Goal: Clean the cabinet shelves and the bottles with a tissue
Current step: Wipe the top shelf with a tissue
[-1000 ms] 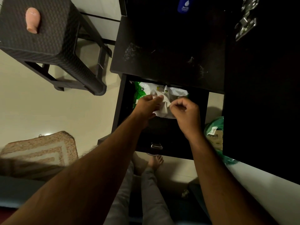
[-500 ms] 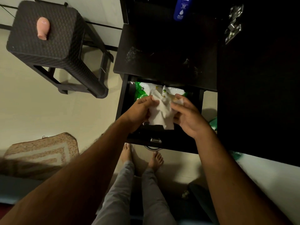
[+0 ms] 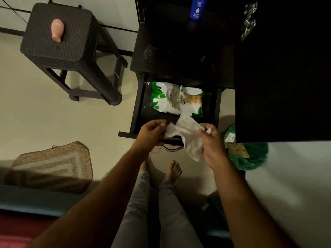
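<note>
Left hand (image 3: 152, 133) pinching the left edge of a white tissue (image 3: 186, 135), fingers curled onto it. Right hand (image 3: 210, 140) pinching the right edge, thumb and fingers closed on the sheet. Tissue stretched between both hands at the frame's centre, lower corner hanging down over the metal handle (image 3: 172, 148) of the open drawer (image 3: 138, 108). Inside the drawer, at 12 o'clock from the hands, a green-and-white wipes pack (image 3: 176, 101) lying flat, apart from the tissue. Dark cabinet shelf (image 3: 179, 54) above the drawer, dusty smudges on its surface. Blue lotion bottle (image 3: 197, 8) upright at the shelf's back, at 12 o'clock. Open cabinet door (image 3: 283, 77) at 2 o'clock. Dark woven stool (image 3: 60, 34) at 10 o'clock, small pink bottle (image 3: 57, 29) lying on its seat. Green bag (image 3: 247, 154) at 3 o'clock, just beside the right hand. Brown mat (image 3: 52, 165) at 8 o'clock.
</note>
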The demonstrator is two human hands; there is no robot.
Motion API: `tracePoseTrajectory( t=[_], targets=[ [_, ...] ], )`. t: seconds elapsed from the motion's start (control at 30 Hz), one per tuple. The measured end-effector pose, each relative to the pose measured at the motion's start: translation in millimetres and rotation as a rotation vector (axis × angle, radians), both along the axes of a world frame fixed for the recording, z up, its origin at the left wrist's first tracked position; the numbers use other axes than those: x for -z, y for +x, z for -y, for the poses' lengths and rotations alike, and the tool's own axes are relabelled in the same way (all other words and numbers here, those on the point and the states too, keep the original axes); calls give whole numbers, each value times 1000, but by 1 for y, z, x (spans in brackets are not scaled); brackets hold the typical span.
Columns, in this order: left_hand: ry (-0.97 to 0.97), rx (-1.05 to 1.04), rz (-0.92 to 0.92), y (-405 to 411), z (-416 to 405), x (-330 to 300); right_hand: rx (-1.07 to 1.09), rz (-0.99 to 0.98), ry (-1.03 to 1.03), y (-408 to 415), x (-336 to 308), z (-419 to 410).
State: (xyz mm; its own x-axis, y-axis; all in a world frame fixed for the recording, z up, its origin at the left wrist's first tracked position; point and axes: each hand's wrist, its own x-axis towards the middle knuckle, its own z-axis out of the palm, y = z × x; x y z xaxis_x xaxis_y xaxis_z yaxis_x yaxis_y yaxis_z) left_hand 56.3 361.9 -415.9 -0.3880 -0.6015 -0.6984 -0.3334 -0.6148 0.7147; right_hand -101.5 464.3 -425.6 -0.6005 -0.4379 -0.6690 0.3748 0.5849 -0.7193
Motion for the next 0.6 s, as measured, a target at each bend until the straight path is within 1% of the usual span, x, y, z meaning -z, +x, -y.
tracePoseTrajectory(
  t=[0.13,0.3,0.47,0.6],
  targets=[
    [75,-62,76,17,-25,3,92,-26,109,16,-5,-22],
    [251,-155,168,27,-47,15,164,57,245,42,4,-42],
    [347,-314,110,13,-35,18,296,112,312,41,8,-30],
    [345,-345,101,1,-21,15,339,137,313,34,13,-15]
  ],
)
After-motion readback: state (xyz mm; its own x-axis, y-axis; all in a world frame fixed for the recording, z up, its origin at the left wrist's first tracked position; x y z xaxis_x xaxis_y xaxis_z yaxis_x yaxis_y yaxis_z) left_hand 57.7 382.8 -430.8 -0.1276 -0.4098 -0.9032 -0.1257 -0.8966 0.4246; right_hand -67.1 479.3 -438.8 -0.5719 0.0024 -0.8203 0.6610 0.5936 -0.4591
